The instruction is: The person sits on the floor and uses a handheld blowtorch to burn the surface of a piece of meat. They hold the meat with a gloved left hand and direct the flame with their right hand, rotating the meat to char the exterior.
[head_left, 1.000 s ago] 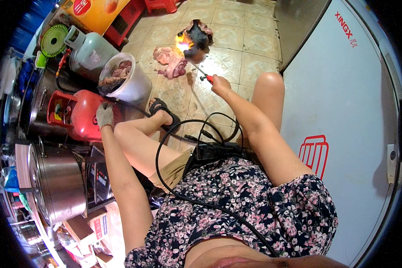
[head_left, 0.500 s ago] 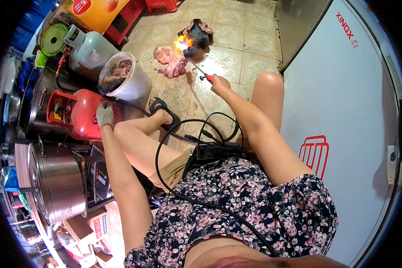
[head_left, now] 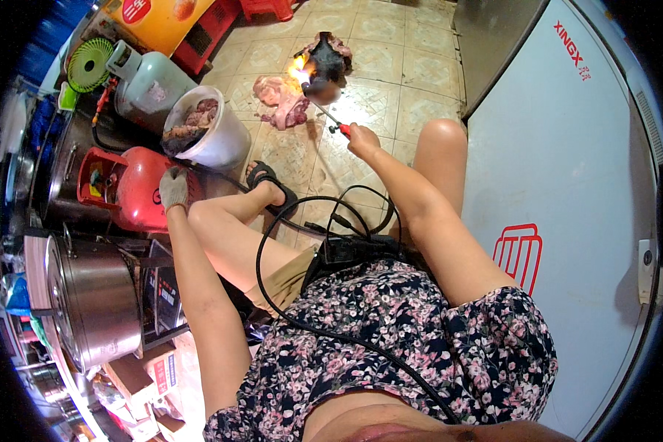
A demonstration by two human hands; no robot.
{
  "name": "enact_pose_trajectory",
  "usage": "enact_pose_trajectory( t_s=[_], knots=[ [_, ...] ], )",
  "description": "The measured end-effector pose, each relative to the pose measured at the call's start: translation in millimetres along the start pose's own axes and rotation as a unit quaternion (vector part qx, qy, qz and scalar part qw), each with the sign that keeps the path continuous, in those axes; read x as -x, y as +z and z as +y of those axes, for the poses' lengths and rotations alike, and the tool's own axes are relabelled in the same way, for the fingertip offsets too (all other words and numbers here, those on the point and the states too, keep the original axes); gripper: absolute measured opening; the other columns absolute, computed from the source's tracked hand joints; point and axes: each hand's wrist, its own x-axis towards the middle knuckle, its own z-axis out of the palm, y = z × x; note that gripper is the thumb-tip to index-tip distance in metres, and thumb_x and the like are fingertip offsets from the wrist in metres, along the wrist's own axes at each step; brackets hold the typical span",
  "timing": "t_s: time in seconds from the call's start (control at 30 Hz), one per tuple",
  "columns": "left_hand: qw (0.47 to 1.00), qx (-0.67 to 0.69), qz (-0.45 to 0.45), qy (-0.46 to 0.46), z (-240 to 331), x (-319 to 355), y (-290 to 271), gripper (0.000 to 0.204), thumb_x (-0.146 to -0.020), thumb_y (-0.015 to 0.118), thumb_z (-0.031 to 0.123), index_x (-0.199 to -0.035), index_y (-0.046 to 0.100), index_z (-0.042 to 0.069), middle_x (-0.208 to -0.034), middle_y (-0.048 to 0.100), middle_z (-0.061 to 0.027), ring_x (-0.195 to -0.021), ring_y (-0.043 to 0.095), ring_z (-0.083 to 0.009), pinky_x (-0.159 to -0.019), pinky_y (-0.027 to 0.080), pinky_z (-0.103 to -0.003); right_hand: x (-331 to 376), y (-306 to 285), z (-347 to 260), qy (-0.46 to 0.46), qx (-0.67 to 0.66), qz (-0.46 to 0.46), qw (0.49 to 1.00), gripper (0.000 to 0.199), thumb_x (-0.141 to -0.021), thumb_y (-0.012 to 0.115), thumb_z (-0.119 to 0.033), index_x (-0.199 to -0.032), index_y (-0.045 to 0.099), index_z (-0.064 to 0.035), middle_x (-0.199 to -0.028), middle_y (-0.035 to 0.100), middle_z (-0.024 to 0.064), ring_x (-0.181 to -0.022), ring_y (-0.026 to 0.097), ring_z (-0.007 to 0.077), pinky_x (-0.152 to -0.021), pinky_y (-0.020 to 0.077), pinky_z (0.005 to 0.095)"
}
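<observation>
My bare right hand (head_left: pixel 363 141) is closed around the red handle of a gas torch (head_left: pixel 333 116). Its thin metal tube reaches away to a dark nozzle, where an orange flame (head_left: pixel 299 69) burns. The flame plays beside a charred, blackened piece of meat (head_left: pixel 328 59) with pinkish edges, lying on the tiles. Just nearer and to the left lies a paler piece of raw meat with skin (head_left: pixel 283 103). In a pale knit glove, my left hand (head_left: pixel 174 188) hangs by my left knee, in front of a red gas cylinder (head_left: pixel 141 184); its fingers are not clear.
A white bucket (head_left: pixel 225 136) with browned meat stands left of my foot. Behind it are a grey gas cylinder (head_left: pixel 158 85) and a green fan (head_left: pixel 90 65). A large steel pot (head_left: pixel 99 302) stands at left. A white appliance (head_left: pixel 560 162) walls the right. Black cables (head_left: pixel 261 261) loop over my lap.
The flame at the nozzle has shifted slightly up and left, and the torch tip has moved very little. My left hand has turned slightly beside the knee. The meat pieces have not moved.
</observation>
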Motion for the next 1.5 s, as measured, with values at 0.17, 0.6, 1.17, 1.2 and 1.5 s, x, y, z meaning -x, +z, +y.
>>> enact_pose_trajectory(
  t_s=[0.17,0.6,1.17,1.2,1.5],
  knots=[
    [1.000,-0.016,0.010,0.011,4.9,2.3,0.4,0.039,-0.079,0.059,0.027,-0.107,0.063,0.000,-0.108,0.062,-0.0211,-0.104,0.058,-0.0336,-0.089,0.043,-0.036,-1.4,1.9,1.9,0.003,0.003,0.001,1.000,0.020,-0.078,0.051,-0.006,-0.097,0.056,-0.0007,-0.092,0.064,0.0212,-0.088,0.062,0.0365,-0.073,0.0489,0.0453],
    [0.999,-0.025,0.019,0.013,3.2,1.7,1.1,0.036,-0.079,0.058,0.026,-0.104,0.064,0.002,-0.103,0.064,-0.0203,-0.099,0.060,-0.0334,-0.086,0.045,-0.038,-0.5,2.2,1.4,0.003,0.007,0.009,1.000,0.020,-0.078,0.052,-0.006,-0.096,0.057,-0.0012,-0.091,0.065,0.0208,-0.087,0.063,0.0363,-0.073,0.0492,0.0452],
    [1.000,0.005,0.026,0.004,2.0,3.8,1.2,0.042,-0.078,0.059,0.028,-0.108,0.062,-0.001,-0.106,0.063,-0.0208,-0.102,0.060,-0.0327,-0.088,0.044,-0.036,-1.9,4.0,2.2,0.001,0.002,0.021,1.000,0.019,-0.080,0.050,-0.008,-0.096,0.057,-0.0011,-0.090,0.065,0.0212,-0.086,0.063,0.0368,-0.073,0.0494,0.0454],
    [1.000,0.009,0.025,0.000,4.5,4.3,1.8,0.042,-0.078,0.059,0.028,-0.108,0.062,-0.001,-0.106,0.063,-0.0207,-0.102,0.060,-0.0327,-0.088,0.044,-0.036,-2.3,4.0,3.1,0.005,0.003,0.019,1.000,0.019,-0.080,0.050,-0.008,-0.096,0.057,-0.0009,-0.090,0.065,0.0214,-0.086,0.063,0.0369,-0.073,0.0494,0.0454],
    [1.000,0.006,0.024,0.010,-7.7,-2.2,4.5,0.039,-0.078,0.059,0.027,-0.105,0.063,0.000,-0.103,0.064,-0.0216,-0.098,0.061,-0.0325,-0.085,0.045,-0.036,0.2,1.5,1.1,-0.005,0.007,0.020,1.000,0.019,-0.079,0.050,-0.008,-0.096,0.056,-0.0005,-0.091,0.064,0.0219,-0.086,0.063,0.0368,-0.074,0.0492,0.0453]
  ],
)
